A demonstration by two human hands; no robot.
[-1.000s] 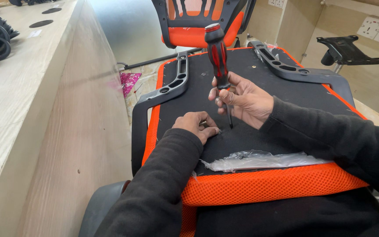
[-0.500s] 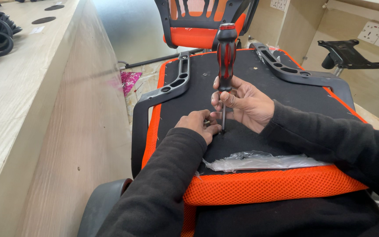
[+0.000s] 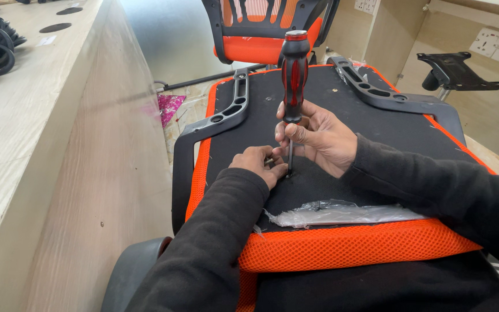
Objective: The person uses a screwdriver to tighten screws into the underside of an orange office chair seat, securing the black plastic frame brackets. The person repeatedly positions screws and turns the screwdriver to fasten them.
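You are pinching a small screw, mostly hidden, with your left hand on the upturned chair seat while your right hand is gripping the screwdriver: keep it upright.

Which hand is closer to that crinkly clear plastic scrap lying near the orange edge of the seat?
Left. The left hand rests on the black underside just above the plastic scrap; the right hand is higher up, gripping the screwdriver.
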